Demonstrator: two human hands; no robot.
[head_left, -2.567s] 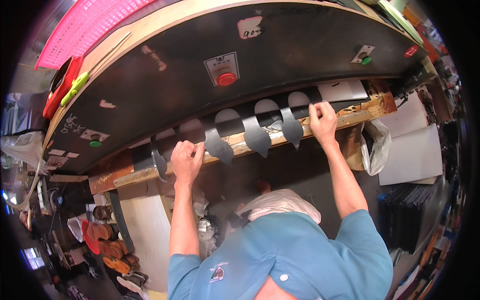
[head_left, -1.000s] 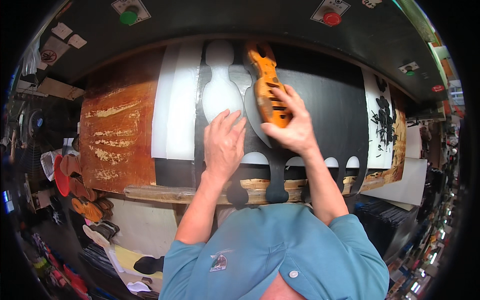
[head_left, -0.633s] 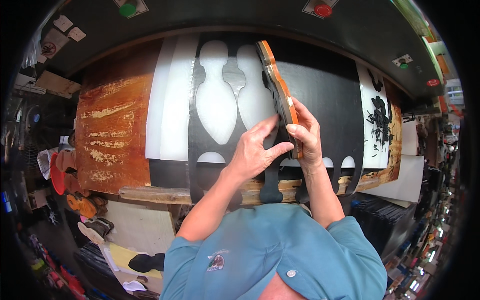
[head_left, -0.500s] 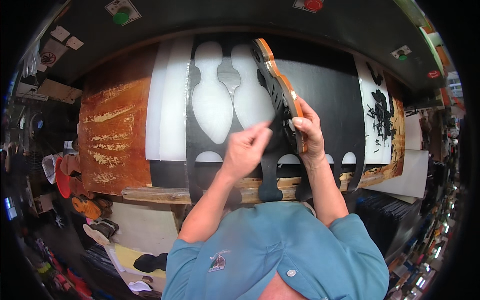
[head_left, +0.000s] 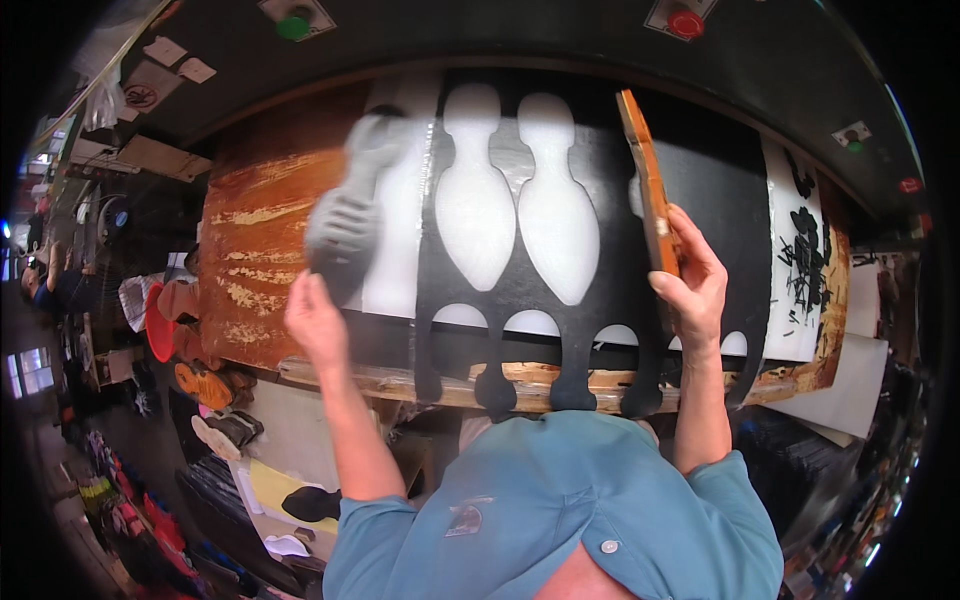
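1. Two grips are closed: left hand [head_left: 320, 322] pinches a blurred sole-shaped cutout [head_left: 347, 222], ten o'clock; right hand [head_left: 695, 285] clasps orange cutting die [head_left: 652, 190], two o'clock.
2. Apparent step: unloading cutout.
3. Next likely calls for reseating die on black sheet [head_left: 735, 185].

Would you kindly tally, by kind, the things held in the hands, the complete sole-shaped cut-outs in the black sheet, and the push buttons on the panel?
Dark sole-shaped piece in left hand: 1
Orange tool in right hand: 1
Complete sole-shaped cut-outs: 2
Green push buttons: 2
Red push button: 1
Total: 7
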